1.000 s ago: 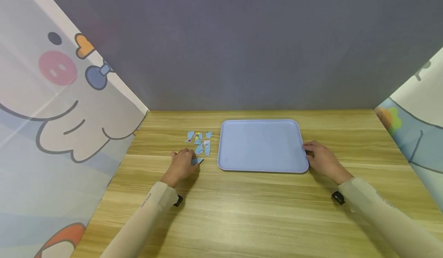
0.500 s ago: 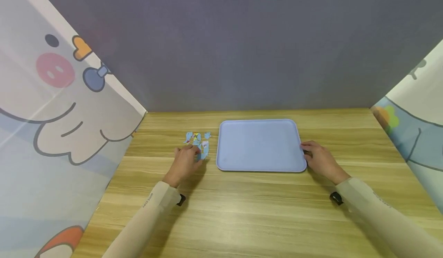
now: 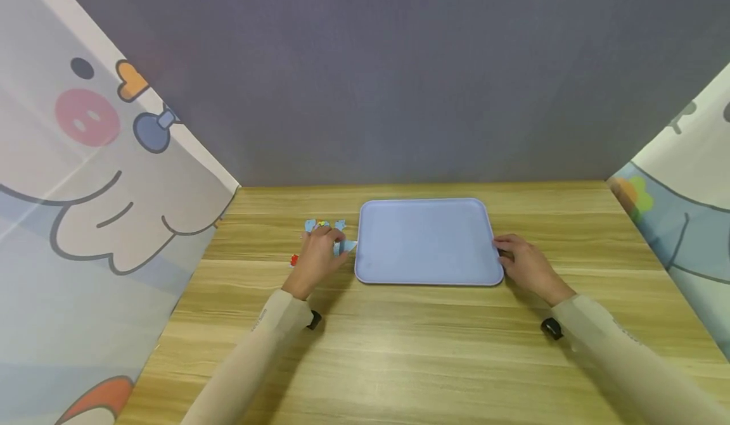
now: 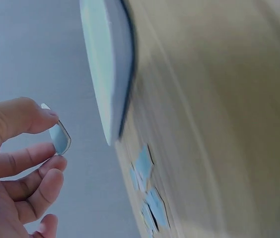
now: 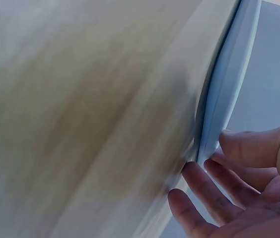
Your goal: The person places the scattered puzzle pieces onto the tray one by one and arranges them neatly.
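Note:
My left hand (image 3: pixel 319 257) pinches a light blue puzzle piece (image 4: pixel 60 138) between thumb and fingers, raised just left of the tray's left edge. The pale blue rectangular tray (image 3: pixel 424 241) lies flat on the wooden table. Loose puzzle pieces (image 4: pixel 155 206), blue with bits of printed colour, lie under and beyond this hand, partly hidden by it in the head view. At the tray's right side, my right hand (image 3: pixel 527 263) holds the rim, its thumb (image 5: pixel 246 148) against the edge and fingertips at the outer side.
A piece with a red print (image 3: pixel 294 260) shows left of the left hand. Behind the wooden table (image 3: pixel 422 349) rises a grey wall (image 3: pixel 399 83). Cartoon-printed panels (image 3: pixel 142 222) stand at both sides.
My left hand has moved up and right over the pieces, towards the tray, and now holds a piece up. The red-printed piece has come into sight. The right hand stays at the rim.

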`<state>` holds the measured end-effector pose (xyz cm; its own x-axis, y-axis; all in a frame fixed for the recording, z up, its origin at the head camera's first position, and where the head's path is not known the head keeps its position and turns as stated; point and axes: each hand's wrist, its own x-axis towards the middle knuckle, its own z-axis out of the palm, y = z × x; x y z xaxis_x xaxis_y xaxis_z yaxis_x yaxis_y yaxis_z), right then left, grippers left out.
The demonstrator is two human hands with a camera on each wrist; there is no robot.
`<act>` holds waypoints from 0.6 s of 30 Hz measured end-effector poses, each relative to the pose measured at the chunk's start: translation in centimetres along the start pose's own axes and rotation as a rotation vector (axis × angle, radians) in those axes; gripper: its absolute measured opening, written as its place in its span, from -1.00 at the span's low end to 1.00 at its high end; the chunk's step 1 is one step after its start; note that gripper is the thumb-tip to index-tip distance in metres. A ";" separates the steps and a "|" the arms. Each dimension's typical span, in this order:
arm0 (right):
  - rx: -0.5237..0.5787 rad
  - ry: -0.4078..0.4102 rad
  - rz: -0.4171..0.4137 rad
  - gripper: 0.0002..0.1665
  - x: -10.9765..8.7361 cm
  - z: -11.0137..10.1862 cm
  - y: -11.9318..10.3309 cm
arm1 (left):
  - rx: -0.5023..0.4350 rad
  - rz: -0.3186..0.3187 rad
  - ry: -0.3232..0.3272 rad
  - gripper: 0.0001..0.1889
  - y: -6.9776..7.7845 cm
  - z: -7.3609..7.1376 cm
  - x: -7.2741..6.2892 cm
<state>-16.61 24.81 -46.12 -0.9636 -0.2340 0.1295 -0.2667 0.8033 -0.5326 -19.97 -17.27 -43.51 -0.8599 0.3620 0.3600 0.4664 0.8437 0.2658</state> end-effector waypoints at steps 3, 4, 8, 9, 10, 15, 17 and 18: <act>0.005 -0.005 0.009 -0.58 0.0 -0.1 0.0 | -0.021 0.000 0.015 -0.76 0.1 0.4 0.5; 0.004 -0.004 0.011 -0.58 0.0 -0.1 0.0 | -0.030 0.000 0.020 -0.76 0.2 0.6 0.6; 0.006 0.003 0.018 -0.57 0.0 -0.1 0.0 | -0.039 0.009 0.042 -0.76 0.3 1.2 1.2; 0.007 0.003 0.019 -0.57 0.0 -0.1 0.0 | -0.038 0.012 0.045 -0.76 0.4 1.3 1.3; 0.007 0.002 0.021 -0.57 0.0 0.0 0.0 | -0.040 0.011 0.045 -0.77 0.5 1.4 1.5; 0.017 -0.001 0.016 -0.56 0.1 0.2 0.1 | -0.035 0.007 -0.003 -0.78 1.1 1.6 2.4; 0.020 0.001 0.016 -0.56 0.1 0.2 0.1 | -0.035 0.008 -0.028 -0.77 1.5 1.7 2.8; 0.021 0.002 0.018 -0.56 0.1 0.1 0.1 | -0.035 0.010 -0.039 -0.76 1.7 1.7 3.0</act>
<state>-16.71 24.81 -46.28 -0.9683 -0.2182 0.1213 -0.2485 0.7957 -0.5524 -22.14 -14.06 -43.49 -0.8622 0.3861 0.3279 0.4815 0.8257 0.2940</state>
